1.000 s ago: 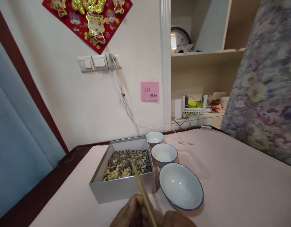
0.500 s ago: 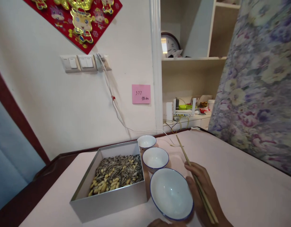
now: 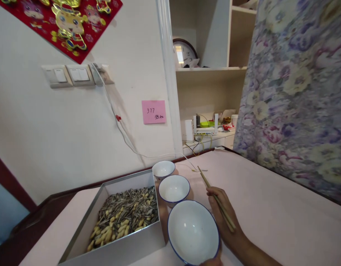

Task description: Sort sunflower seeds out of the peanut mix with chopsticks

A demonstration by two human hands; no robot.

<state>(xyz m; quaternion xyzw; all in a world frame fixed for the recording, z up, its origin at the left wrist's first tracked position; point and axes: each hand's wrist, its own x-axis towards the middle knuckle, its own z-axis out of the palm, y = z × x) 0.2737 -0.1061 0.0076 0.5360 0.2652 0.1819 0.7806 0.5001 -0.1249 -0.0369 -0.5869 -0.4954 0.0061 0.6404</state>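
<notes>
My right hand is closed around a pair of wooden chopsticks, whose tips point away from me over the pink table covering. To its left stands a large white bowl with a blue rim. Only part of my left hand shows at the bottom edge, its fingers on the near rim of this bowl. Behind it are a medium bowl and a small bowl, in a line. Left of the bowls, an open grey box holds striped sunflower seeds and peanuts in shells.
A white cable runs from the wall socket down to the table's back edge. A shelf unit with a clock and a router stands behind. A floral curtain hangs at right.
My view has turned slightly right, so things sit further left. My left hand has moved onto the large bowl's near rim. My right hand has drawn away from this bowl with the chopsticks.
</notes>
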